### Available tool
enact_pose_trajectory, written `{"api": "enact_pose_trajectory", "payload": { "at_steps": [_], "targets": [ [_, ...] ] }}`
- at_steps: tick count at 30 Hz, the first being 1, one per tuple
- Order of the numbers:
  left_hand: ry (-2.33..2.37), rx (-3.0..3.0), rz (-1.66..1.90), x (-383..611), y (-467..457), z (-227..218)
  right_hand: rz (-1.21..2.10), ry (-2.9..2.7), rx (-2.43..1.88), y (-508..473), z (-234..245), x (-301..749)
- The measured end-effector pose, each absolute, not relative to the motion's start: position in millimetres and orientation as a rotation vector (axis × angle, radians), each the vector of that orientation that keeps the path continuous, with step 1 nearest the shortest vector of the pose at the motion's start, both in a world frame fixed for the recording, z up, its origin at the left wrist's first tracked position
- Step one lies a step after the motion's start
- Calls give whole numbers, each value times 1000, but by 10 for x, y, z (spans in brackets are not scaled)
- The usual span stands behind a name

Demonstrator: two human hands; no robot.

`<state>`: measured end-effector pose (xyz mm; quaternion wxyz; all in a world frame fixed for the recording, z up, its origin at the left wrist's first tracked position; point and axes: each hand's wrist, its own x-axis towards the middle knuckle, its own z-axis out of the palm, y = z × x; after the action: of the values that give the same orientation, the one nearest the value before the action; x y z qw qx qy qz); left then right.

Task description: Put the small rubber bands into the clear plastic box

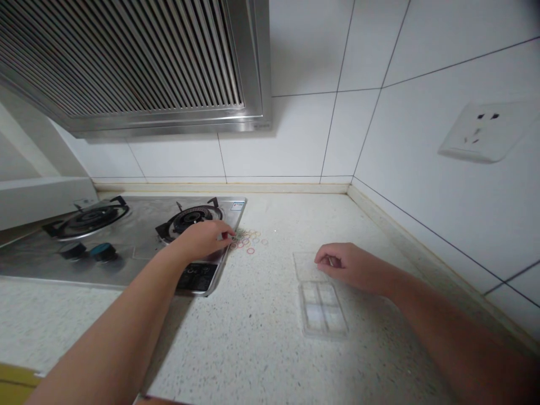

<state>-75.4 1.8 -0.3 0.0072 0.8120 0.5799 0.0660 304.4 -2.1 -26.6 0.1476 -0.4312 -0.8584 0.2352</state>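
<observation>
A loose pile of small thin rings in red, yellow and green [250,251], rubber bands by their look, lies on the counter beside the stove's right edge. My left hand [206,239] reaches over that edge with its fingertips at the pile. Its thumb and fingers are closed in a pinch; what is between them, if anything, is too small to make out. A clear plastic box [324,310] with several compartments lies with its clear lid [304,266] folded back. Over the lid's right part rests my right hand [348,264], fingers curled together, their contents hidden.
To the left a steel gas stove [143,230] has two black burners and two knobs. A range hood [169,121] hangs low above it. White tiled walls meet at the back right corner, with a socket [481,132] on the right wall. Speckled countertop [261,360] surrounds the box.
</observation>
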Motion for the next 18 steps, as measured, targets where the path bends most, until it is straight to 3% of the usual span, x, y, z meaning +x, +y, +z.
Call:
{"api": "enact_pose_trajectory", "payload": {
  "at_steps": [18],
  "targets": [
    [1789,2551,177,-740,32,-8,877,-2538,-1205,-171,-179,3030]
  ]
}}
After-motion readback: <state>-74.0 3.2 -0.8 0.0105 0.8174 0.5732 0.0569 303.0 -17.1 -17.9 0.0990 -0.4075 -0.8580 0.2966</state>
